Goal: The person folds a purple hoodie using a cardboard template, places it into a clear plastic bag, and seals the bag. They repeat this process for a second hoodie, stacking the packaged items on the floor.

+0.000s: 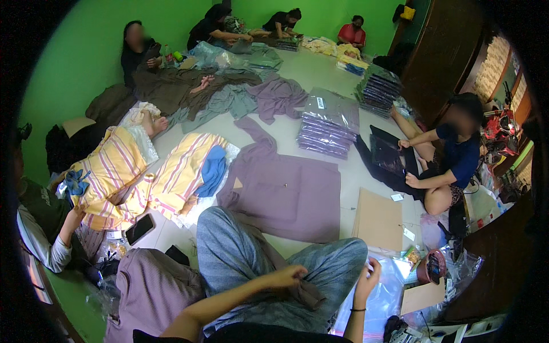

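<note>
Over my lap, my left hand (287,276) is closed with its fingertips together, right above a strip of mauve fabric (310,295) that looks like a sleeve. What its fingers pinch is too small to tell. My right hand (369,279) is raised beside my right knee, fingers curled together, and I cannot make out anything in it. Under that hand lie clear plastic bags (380,297). In front of my crossed legs a mauve long-sleeved garment (303,194) is spread flat on the floor. More mauve ribbed fabric (154,286) is heaped by my left knee.
Brown cardboard sheets (377,220) with tags lie right of the garment. Beyond it stands a stack of bagged mauve garments (329,123). A person at right handles a black garment (389,157). Striped yellow cloth (186,171) and a phone (139,229) lie left; several people sit farther back.
</note>
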A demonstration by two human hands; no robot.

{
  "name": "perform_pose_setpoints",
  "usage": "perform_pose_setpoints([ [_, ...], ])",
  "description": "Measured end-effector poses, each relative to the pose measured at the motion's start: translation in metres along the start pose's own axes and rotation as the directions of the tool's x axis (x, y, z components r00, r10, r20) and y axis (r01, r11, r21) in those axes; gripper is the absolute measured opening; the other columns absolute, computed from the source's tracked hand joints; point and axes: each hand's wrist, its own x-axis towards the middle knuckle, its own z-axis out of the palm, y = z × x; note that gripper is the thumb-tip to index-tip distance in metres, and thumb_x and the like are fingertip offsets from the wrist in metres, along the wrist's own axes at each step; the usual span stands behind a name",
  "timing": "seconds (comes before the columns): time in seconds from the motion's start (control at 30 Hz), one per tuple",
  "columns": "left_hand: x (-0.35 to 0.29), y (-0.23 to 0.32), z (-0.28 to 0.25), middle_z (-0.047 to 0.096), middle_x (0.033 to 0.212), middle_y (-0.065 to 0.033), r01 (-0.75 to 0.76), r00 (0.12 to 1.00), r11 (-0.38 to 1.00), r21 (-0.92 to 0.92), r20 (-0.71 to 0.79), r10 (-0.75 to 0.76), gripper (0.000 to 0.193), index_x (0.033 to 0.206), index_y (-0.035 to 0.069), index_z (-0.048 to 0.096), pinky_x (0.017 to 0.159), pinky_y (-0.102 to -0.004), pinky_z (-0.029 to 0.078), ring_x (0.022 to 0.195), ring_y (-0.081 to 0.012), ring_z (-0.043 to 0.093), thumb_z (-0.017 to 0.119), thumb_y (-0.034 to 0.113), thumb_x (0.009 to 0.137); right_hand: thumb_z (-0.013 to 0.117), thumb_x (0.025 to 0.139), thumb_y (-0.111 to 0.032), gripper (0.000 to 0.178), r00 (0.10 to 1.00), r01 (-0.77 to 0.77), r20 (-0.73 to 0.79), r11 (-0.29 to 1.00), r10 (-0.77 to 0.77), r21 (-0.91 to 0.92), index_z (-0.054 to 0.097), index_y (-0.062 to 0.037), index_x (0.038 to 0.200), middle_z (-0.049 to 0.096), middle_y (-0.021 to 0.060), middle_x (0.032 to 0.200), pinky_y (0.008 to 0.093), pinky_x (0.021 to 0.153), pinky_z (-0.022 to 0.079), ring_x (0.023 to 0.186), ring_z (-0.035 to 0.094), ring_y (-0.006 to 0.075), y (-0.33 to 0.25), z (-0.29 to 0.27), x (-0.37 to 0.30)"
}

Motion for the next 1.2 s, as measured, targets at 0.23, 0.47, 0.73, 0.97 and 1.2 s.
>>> perform_pose_setpoints([
  [0.23,0.053,-0.056,-0.13,0.054,0.084,-0.0118,0.059,0.562,0.572,-0.818,-0.447,-0.696,0.024,0.092,-0.003,0.053,0.075,-0.031,0.043,0.079,-0.0212,0.053,0.057,0.005,0.07,0.05,0.081,-0.005,0.017,0.9,-0.15,0.435,0.927,-0.016,0.343,0.051,-0.0016,0.097,0.055,0.0047,0.09,0.0254,0.077,0.04,0.083,0.051,0.0144,-0.012,0.108,0.004],
  [0.47,0.081,-0.143,-0.19,0.05,0.101,-0.018,-0.12,-0.163,0.538,-0.834,-0.518,-0.839,0.045,0.1,-0.007,0.046,0.084,-0.0362,0.038,0.09,-0.031,0.05,0.066,0.005,0.061,0.047,0.085,-0.017,0.023,0.523,-0.738,0.818,0.608,0.24,0.294,0.049,-0.0036,0.103,0.055,0.0055,0.096,0.0267,0.077,0.043,0.09,0.053,0.0155,-0.012,0.212,-0.009],
  [0.73,0.042,-0.118,-0.192,0.046,0.111,-0.0097,-0.434,0.179,0.367,-0.822,-0.479,-0.86,0.057,0.113,0.006,0.034,0.088,-0.0426,0.028,0.102,-0.0265,0.042,0.066,0.021,0.068,0.05,0.084,-0.024,0.032,0.092,-0.993,0.956,-0.039,0.28,0.107,0.044,0.0016,0.102,0.047,0.0156,0.106,0.0326,0.09,0.038,0.101,0.048,0.0221,-0.018,0.311,-0.019],
  [0.97,0.025,-0.068,-0.189,0.051,0.093,-0.0055,-0.247,0.253,0.448,-0.859,-0.504,-0.826,0.034,0.103,0.007,0.045,0.066,-0.0283,0.038,0.081,-0.0167,0.049,0.058,0.023,0.076,0.053,0.08,-0.038,0.043,0.098,-0.956,0.979,-0.257,0.18,0.143,0.043,-0.0008,0.101,0.049,0.0124,0.104,0.0318,0.08,0.041,0.09,0.05,0.0213,-0.01,0.366,-0.041],
  [1.2,0.058,-0.05,-0.223,0.055,0.085,-0.0092,0.223,0.719,0.972,-0.078,-0.66,-0.218,0.024,0.094,0.003,0.055,0.073,-0.0293,0.041,0.08,-0.0184,0.054,0.057,0.019,0.076,0.047,0.085,-0.027,0.037,0.193,-0.947,0.938,-0.196,0.287,0.254,0.04,-0.0051,0.114,0.044,0.0093,0.112,0.0355,0.089,0.036,0.104,0.042,0.0233,0.0,0.389,-0.056],
])
